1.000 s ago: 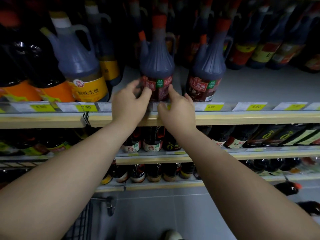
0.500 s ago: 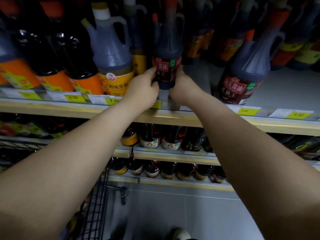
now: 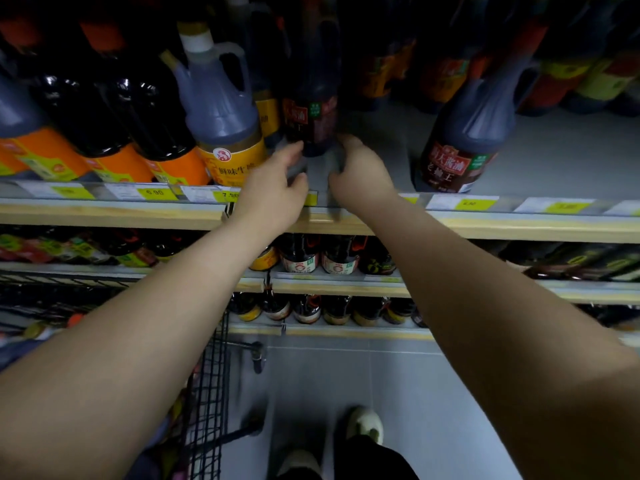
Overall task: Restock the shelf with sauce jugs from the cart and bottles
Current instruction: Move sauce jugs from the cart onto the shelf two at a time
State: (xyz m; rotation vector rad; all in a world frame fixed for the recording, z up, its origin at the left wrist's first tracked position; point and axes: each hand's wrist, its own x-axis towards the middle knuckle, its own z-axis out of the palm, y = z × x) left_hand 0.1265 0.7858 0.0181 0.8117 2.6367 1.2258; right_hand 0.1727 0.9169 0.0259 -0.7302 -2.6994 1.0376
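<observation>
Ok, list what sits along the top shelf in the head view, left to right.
From the left: dark glossy jugs with orange labels → pale grey-purple handled jug with white cap and yellow label → left hand → dark jug with red label, set further back → right hand → dark red-labelled jug at the shelf front.
</observation>
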